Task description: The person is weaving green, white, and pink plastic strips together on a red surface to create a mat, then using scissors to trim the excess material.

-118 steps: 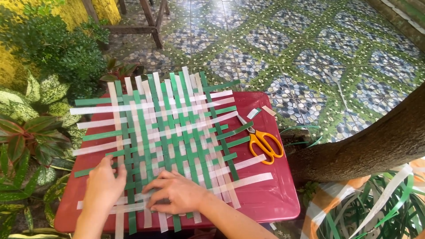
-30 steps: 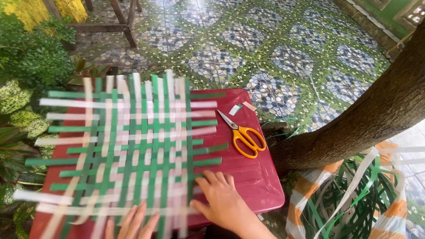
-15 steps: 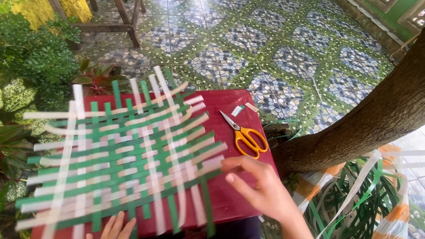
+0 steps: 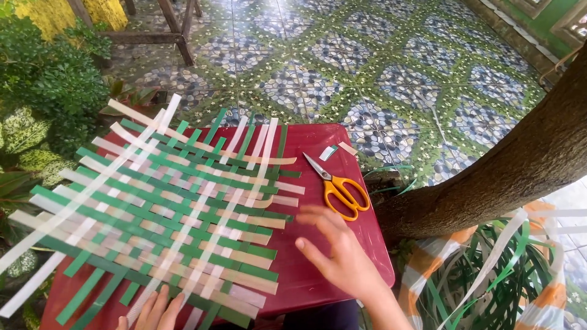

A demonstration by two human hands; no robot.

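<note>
A flat mat woven from green and pale strips lies turned at an angle on a red plastic table. My right hand hovers with spread fingers over the bare red surface, just right of the mat's strip ends, holding nothing. My left hand shows only its fingers at the bottom edge, resting against the mat's near side. Orange-handled scissors lie on the table beyond my right hand.
A thick tree trunk slants along the table's right side. A sack of loose green and pale strips sits below it. Leafy plants crowd the left. Patterned tile floor and wooden chair legs lie beyond.
The mat has been rotated on the table, its strips now running diagonally. My right hand let go of the mat's edge and lifted off to the right.
</note>
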